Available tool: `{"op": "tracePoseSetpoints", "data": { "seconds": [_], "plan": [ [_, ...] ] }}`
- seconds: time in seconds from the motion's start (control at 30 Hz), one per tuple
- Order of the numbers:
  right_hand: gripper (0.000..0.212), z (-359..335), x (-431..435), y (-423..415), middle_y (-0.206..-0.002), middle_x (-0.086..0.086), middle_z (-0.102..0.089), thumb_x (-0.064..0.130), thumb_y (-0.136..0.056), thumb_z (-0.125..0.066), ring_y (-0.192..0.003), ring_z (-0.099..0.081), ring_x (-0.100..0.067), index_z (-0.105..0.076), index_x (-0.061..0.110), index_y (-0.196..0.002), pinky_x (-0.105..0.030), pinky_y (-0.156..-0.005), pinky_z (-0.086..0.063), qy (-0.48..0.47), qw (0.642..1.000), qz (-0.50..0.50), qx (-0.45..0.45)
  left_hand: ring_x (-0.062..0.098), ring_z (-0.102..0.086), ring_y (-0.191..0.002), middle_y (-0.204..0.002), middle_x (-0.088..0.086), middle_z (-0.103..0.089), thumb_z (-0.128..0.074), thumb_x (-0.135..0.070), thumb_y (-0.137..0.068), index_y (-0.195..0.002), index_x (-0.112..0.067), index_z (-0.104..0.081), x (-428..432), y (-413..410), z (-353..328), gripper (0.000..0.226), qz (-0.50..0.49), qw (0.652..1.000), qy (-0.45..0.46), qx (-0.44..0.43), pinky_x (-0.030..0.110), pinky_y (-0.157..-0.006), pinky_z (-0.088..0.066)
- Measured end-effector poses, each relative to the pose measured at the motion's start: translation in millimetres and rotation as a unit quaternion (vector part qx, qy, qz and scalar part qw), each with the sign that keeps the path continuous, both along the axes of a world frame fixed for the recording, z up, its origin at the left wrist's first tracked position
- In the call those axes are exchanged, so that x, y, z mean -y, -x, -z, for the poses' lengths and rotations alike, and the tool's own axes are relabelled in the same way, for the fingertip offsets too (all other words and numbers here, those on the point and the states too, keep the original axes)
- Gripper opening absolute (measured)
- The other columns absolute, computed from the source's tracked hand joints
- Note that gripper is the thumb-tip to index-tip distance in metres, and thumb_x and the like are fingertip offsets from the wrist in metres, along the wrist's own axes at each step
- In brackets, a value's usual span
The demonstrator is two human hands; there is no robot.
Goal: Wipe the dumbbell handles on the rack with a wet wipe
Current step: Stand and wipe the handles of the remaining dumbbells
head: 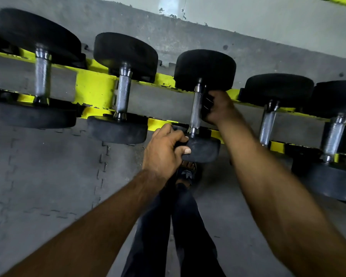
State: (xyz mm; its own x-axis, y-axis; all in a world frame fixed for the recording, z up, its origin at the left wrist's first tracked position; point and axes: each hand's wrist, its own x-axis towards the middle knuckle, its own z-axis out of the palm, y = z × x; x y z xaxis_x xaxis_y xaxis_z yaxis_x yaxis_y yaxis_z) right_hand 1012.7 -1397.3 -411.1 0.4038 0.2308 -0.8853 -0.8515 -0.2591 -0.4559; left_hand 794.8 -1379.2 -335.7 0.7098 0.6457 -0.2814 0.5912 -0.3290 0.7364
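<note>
My left hand (164,150) is gripping the dumbbell's (205,68) near end; my right hand (220,106) is clutching a dark cloth (207,105) against its handle (196,110).

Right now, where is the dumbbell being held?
Centre of the head view: the dumbbell is third from left on the yellow rack, left hand gripping its near head, right hand at its handle.

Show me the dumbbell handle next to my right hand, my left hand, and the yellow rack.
dumbbell handle (196,108), head view, knurled middle of the steel bar.
left hand (164,151), head view, back of the hand.
yellow rack (96,88), head view, bare painted bracket.
</note>
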Motion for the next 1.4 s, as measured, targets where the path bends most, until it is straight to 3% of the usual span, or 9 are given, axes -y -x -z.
{"op": "tracePoseSetpoints", "data": {
  "seconds": [0.17, 0.23, 0.33, 0.47, 0.6, 0.83, 1.07, 1.2, 1.4],
  "plan": [
    [0.012, -18, 6, 27, -0.075, -0.004, -0.072, 0.007, -0.075, -0.081, -0.065, -0.065, -0.013, -0.076, 0.011, -0.086, -0.026, -0.062, -0.054, 0.062, 0.944, 0.036, 0.321, 0.018, -0.048, -0.093, -0.088, -0.006, -0.050, -0.081, -0.022, -0.077, -0.084, -0.018, -0.065, 2, -1, 0, 0.017, -0.005, 1.000, -0.004, -0.002, 0.041, -0.075, -0.051],
    [0.013, -22, 7, 36, -0.088, 0.000, -0.076, 0.018, -0.079, -0.078, -0.077, -0.069, -0.010, -0.079, 0.019, -0.092, -0.027, -0.073, -0.055, 0.102, 0.839, -0.120, 0.521, 0.018, -0.049, -0.094, -0.089, -0.006, -0.050, -0.080, -0.022, -0.078, -0.086, -0.019, -0.065, 2, 0, 1, 0.016, -0.003, 1.000, -0.005, -0.004, 0.041, -0.076, -0.051],
    [0.024, -20, 10, 35, -0.112, 0.008, -0.072, 0.024, -0.088, -0.063, -0.087, -0.070, -0.019, -0.075, 0.028, -0.109, -0.029, -0.066, -0.053, 0.154, 0.615, -0.356, 0.687, 0.019, -0.050, -0.094, -0.090, -0.006, -0.049, -0.079, -0.021, -0.079, -0.087, -0.019, -0.066, 3, 0, 1, 0.016, -0.004, 1.000, -0.010, -0.002, 0.041, -0.076, -0.051],
    [0.037, -25, 8, 30, -0.128, 0.010, -0.065, 0.018, -0.092, -0.052, -0.090, -0.070, -0.029, -0.063, 0.027, -0.126, -0.033, -0.062, -0.054, 0.177, 0.484, -0.519, 0.682, 0.019, -0.049, -0.094, -0.089, -0.005, -0.050, -0.080, -0.020, -0.078, -0.088, -0.017, -0.067, 3, 0, 0, 0.016, -0.006, 1.000, -0.007, 0.000, 0.039, -0.077, -0.050],
    [0.022, -34, 14, 35, -0.117, -0.001, -0.069, 0.025, -0.095, -0.050, -0.103, -0.066, -0.029, -0.066, 0.021, -0.110, -0.037, -0.084, -0.054, 0.112, 0.451, -0.665, 0.585, 0.018, -0.048, -0.094, -0.089, -0.006, -0.050, -0.080, -0.021, -0.079, -0.087, -0.017, -0.067, 3, 1, -1, 0.016, -0.009, 1.000, -0.001, 0.001, 0.038, -0.078, -0.050],
    [0.029, -45, -8, 18, -0.106, -0.004, -0.071, 0.010, -0.084, -0.050, -0.093, -0.068, -0.035, -0.068, 0.016, -0.105, -0.039, -0.071, -0.057, 0.186, 0.400, -0.620, 0.649, 0.020, -0.051, -0.094, -0.090, -0.005, -0.051, -0.080, -0.020, -0.079, -0.088, -0.017, -0.068, 5, 2, 2, 0.016, -0.012, 1.000, -0.007, 0.010, 0.042, -0.078, -0.051],
    [0.023, -59, -28, 41, -0.108, -0.012, -0.069, 0.014, -0.088, -0.058, -0.104, -0.065, -0.035, -0.071, 0.012, -0.106, -0.034, -0.077, -0.047, 0.182, 0.333, -0.764, 0.523, 0.021, -0.050, -0.095, -0.091, -0.004, -0.051, -0.080, -0.019, -0.078, -0.090, -0.016, -0.069, 5, 2, 3, 0.017, -0.015, 1.000, -0.007, 0.017, 0.041, -0.078, -0.051],
    [0.029, -58, -53, 43, -0.106, -0.016, -0.071, 0.005, -0.088, -0.052, -0.102, -0.066, -0.038, -0.071, 0.005, -0.110, -0.034, -0.077, -0.047, 0.246, 0.355, -0.714, 0.551, 0.021, -0.051, -0.094, -0.091, -0.003, -0.052, -0.080, -0.018, -0.078, -0.091, -0.016, -0.070, 5, 2, 3, 0.017, -0.015, 1.000, -0.005, 0.019, 0.041, -0.077, -0.051],
    [0.008, -64, 2, 31, -0.086, -0.009, -0.065, 0.011, -0.078, -0.064, -0.088, -0.062, -0.035, -0.070, 0.013, -0.083, -0.037, -0.069, -0.053, 0.065, 0.361, -0.734, 0.572, 0.022, -0.052, -0.094, -0.091, -0.004, -0.051, -0.079, -0.020, -0.079, -0.091, -0.015, -0.069, 4, 3, 5, 0.016, -0.016, 1.000, -0.003, 0.020, 0.041, -0.078, -0.052]
  ]
}}
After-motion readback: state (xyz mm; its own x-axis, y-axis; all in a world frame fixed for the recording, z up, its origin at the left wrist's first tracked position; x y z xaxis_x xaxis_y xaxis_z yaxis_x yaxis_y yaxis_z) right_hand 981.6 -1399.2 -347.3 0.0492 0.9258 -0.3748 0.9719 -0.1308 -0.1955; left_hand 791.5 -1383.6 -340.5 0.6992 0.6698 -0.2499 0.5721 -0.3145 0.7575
